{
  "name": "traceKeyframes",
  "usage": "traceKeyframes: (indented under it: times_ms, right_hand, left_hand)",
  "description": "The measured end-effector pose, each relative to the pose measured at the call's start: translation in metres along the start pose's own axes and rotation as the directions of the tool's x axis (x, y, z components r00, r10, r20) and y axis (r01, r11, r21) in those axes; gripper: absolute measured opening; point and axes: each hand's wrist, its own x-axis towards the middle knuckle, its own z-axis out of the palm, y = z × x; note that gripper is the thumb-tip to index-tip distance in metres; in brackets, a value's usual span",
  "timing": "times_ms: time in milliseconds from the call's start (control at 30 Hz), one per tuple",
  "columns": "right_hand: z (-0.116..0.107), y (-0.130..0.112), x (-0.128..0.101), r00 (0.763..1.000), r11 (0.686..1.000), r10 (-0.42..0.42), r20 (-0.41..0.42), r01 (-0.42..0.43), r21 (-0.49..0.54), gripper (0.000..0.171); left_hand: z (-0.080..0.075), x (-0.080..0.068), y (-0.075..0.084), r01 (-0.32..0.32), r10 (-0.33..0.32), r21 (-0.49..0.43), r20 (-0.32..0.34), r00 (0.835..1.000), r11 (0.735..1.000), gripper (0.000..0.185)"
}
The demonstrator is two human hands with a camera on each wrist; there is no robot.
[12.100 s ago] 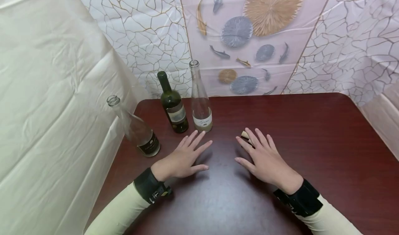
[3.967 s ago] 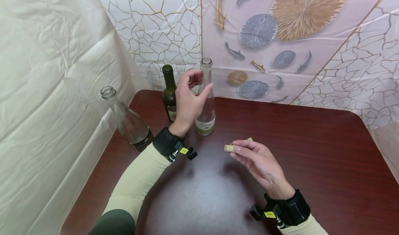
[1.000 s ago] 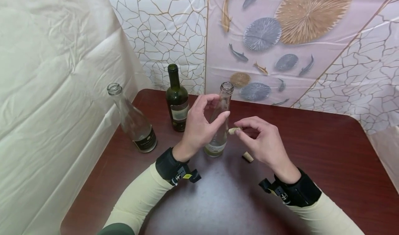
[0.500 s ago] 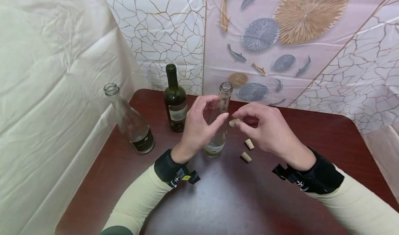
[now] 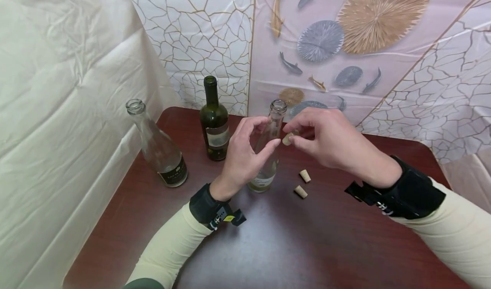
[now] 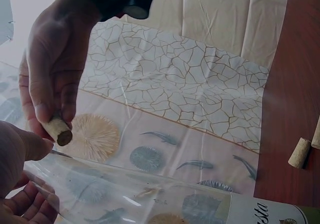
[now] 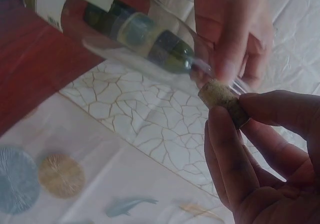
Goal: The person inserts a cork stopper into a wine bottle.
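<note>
My left hand (image 5: 243,154) grips the neck of a clear glass wine bottle (image 5: 269,167), thumb on the near side and fingers round the back. The bottle stands slightly tilted, its open mouth showing above the hand and a white label low down. To the right of the neck, below the mouth, my right hand (image 5: 333,140) pinches a cork (image 5: 288,138) between thumb and fingers. The right wrist view shows this cork (image 7: 222,102) with one end pointing toward the left hand. Two more corks lie on the table, one cork (image 5: 304,176) behind the other cork (image 5: 301,192).
A dark green wine bottle (image 5: 215,120) stands uncorked behind my left hand. Further left is another clear bottle (image 5: 163,152) with a black label, also without a cork. The reddish-brown table (image 5: 245,255) ends at a patterned cloth (image 5: 207,29) behind and a cream cloth (image 5: 50,131) at left.
Both hands were spread over the table at first. Since then the left has gripped the bottle and brought it nearer; the right has picked up a cork and lifted it along the neck.
</note>
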Motion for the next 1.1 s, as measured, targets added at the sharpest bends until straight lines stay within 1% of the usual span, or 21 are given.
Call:
traceKeyframes:
  times_ms: [200, 367, 500, 600, 767, 933, 1000, 1100]
  right_hand:
    - [-0.014, -0.007, 0.007, 0.999, 1.0, 0.013, 0.046, -0.012, -0.011, 0.017]
    - [-0.023, -0.014, 0.012, 0.998, 1.0, 0.027, 0.062, -0.026, -0.014, 0.019]
    - [-0.032, -0.02, 0.013, 0.997, 0.996, 0.047, 0.061, -0.042, -0.079, 0.018]
    - [-0.039, -0.023, 0.013, 0.998, 0.989, 0.045, 0.034, -0.04, -0.141, 0.018]
    - [-0.051, -0.028, 0.018, 1.0, 0.979, -0.024, -0.005, 0.022, -0.201, 0.019]
    - [-0.06, -0.036, 0.025, 1.0, 0.968, -0.027, 0.014, 0.029, -0.25, 0.016]
    - [-0.061, -0.037, 0.028, 1.0, 0.967, -0.024, 0.019, 0.028, -0.255, 0.016]
    - [-0.062, -0.028, 0.036, 0.999, 0.962, -0.034, 0.028, 0.04, -0.272, 0.015]
  left_hand:
    - [-0.002, 0.0, -0.002, 0.008, -0.008, -0.014, -0.001, 1.0, 1.0, 0.048]
    - [-0.003, 0.001, -0.004, 0.008, -0.008, -0.02, -0.009, 1.0, 1.0, 0.047]
    - [-0.001, 0.0, -0.005, 0.009, -0.009, -0.02, -0.012, 1.0, 1.0, 0.047]
    - [0.0, -0.001, -0.006, 0.008, -0.009, -0.029, -0.015, 1.0, 1.0, 0.048]
    - [-0.001, -0.001, -0.007, 0.003, -0.004, -0.035, -0.018, 1.0, 0.999, 0.048]
    - [-0.001, 0.0, -0.008, 0.008, -0.008, -0.034, -0.015, 1.0, 0.999, 0.048]
    - [-0.001, 0.0, -0.008, 0.015, -0.015, -0.035, -0.012, 1.0, 0.999, 0.048]
    - [-0.001, -0.002, -0.008, 0.027, -0.027, -0.039, -0.006, 1.0, 0.999, 0.048]
